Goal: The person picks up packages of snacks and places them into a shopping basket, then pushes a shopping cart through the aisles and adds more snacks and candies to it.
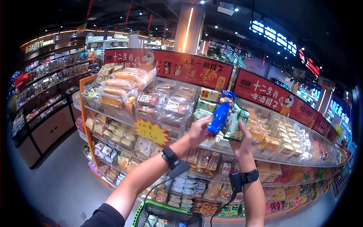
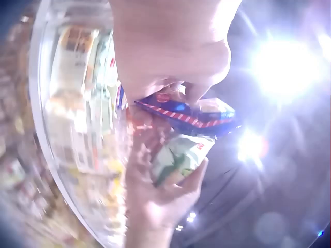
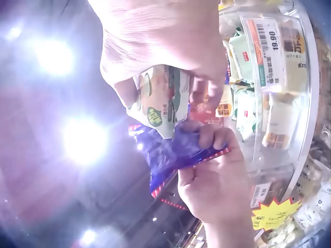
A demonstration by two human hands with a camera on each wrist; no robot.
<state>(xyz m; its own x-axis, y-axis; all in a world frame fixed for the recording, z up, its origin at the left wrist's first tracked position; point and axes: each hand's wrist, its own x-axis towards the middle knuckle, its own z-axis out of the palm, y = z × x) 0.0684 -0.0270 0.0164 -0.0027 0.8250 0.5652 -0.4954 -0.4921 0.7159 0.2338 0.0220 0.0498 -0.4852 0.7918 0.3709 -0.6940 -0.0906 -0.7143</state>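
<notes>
My left hand (image 1: pixel 198 132) pinches a shiny blue snack packet (image 1: pixel 220 118) by its lower end, above the front of the shelf. Red and white stripes run along the packet's edges in both wrist views. Beside it, my right hand (image 1: pixel 242 145) grips a white and green snack packet (image 1: pixel 235 123), thumb on one side and fingers on the other. In the right wrist view, this white and green packet (image 3: pixel 163 98) partly overlaps the blue packet (image 3: pixel 170 147). Similar white and green packets (image 1: pixel 206 106) lie in the shelf bin just behind my hands.
A long tiered shelf (image 1: pixel 177 142) full of packaged breads and cakes curves across the front. A yellow price star (image 1: pixel 151 131) hangs from it at the left. Red banners (image 1: pixel 189 68) stand along its top. Below my arms is a green-rimmed basket (image 1: pixel 166 207) with packets inside.
</notes>
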